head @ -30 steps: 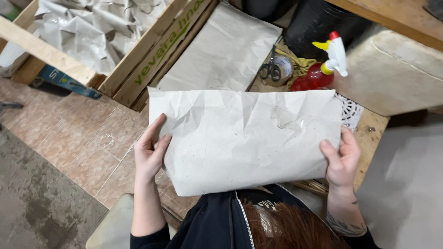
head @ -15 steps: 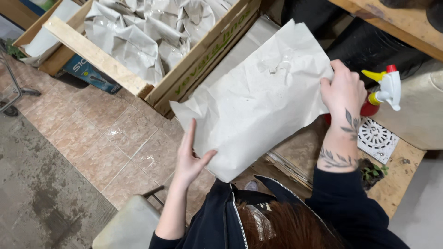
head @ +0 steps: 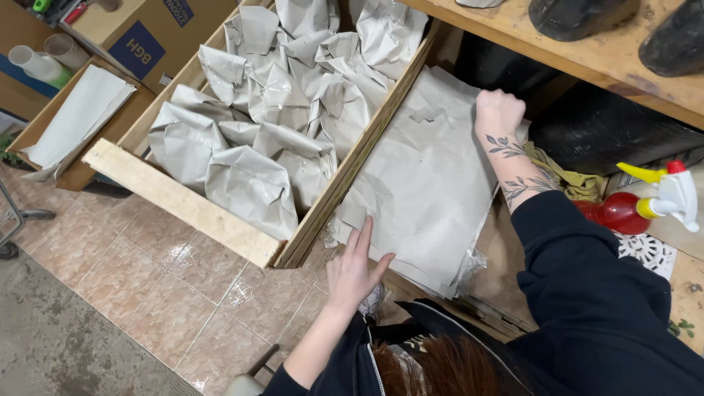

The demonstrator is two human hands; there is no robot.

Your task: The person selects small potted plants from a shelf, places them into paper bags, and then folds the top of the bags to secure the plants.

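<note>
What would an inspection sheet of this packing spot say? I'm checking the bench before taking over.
Surface: wooden bench, mostly covered by the paper.
Job's things: stack of grey paper sheets, lying flat beside the wooden crate.
Clutter: crate full of paper-wrapped bundles; red spray bottle; olive cloth.
Grips: left hand flat on the stack's near edge; right hand closed at its far edge.
Cables: nothing seen.
Surroundings: tiled floor; cardboard boxes; shelf above.
</note>
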